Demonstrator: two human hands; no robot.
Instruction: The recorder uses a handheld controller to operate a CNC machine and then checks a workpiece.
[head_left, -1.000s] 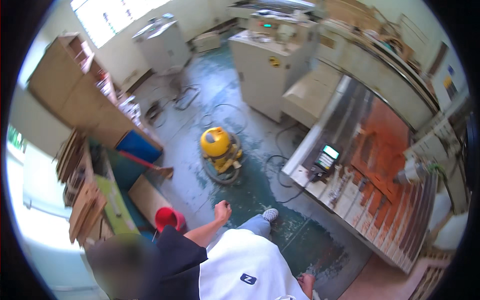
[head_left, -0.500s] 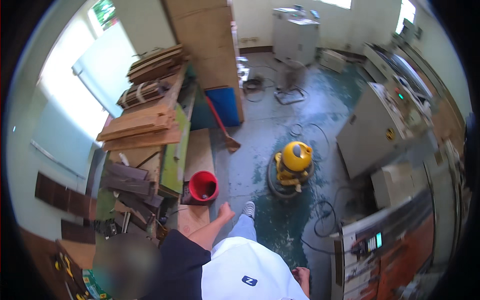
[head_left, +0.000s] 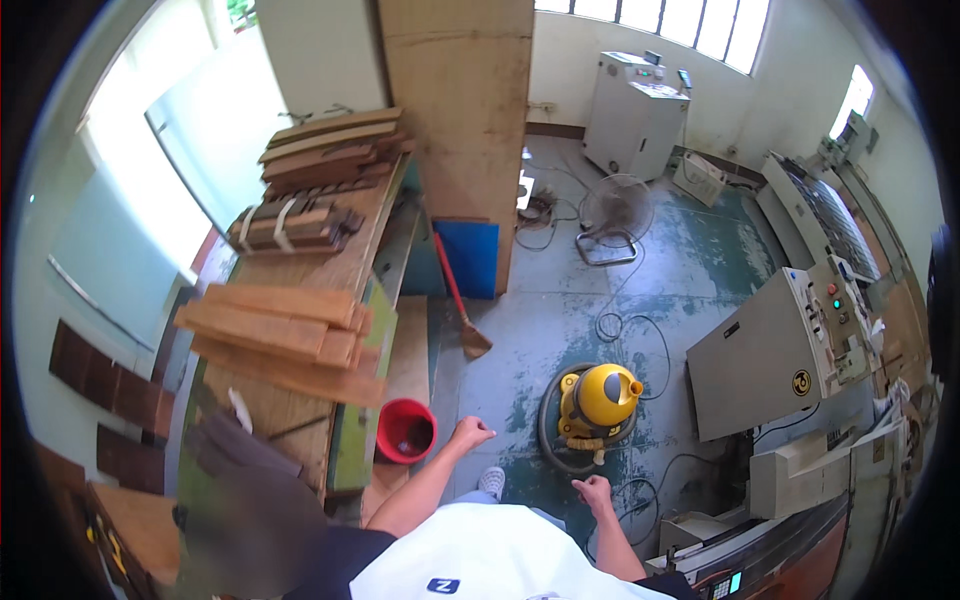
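My left hand (head_left: 471, 434) hangs in front of me with its fingers curled together, and no object shows in it. A red bucket (head_left: 407, 402) stands to the left of it, apart from the hand. My right hand (head_left: 595, 494) is also closed, its fingers bent in, and I see nothing held there. Just beyond it sits a yellow vacuum cleaner (head_left: 606, 394) with a grey hose coiled round its base. Neither hand touches anything. A white apron (head_left: 490, 560) covers my front, and one striped shoe (head_left: 492, 482) shows below.
Wooden boards (head_left: 270, 325) and strapped bundles (head_left: 290, 225) lie on the workbench (head_left: 300, 270) at left. A red-handled broom (head_left: 455, 285) leans near a blue panel (head_left: 467, 258). Cables (head_left: 640, 335) trail over the floor by a fan (head_left: 617, 208). A grey machine cabinet (head_left: 745, 355) stands right.
My view has moved forward, bringing the bench and vacuum cleaner nearer. My right hand has come up from the lower edge. My left hand has shifted slightly right, past the bucket.
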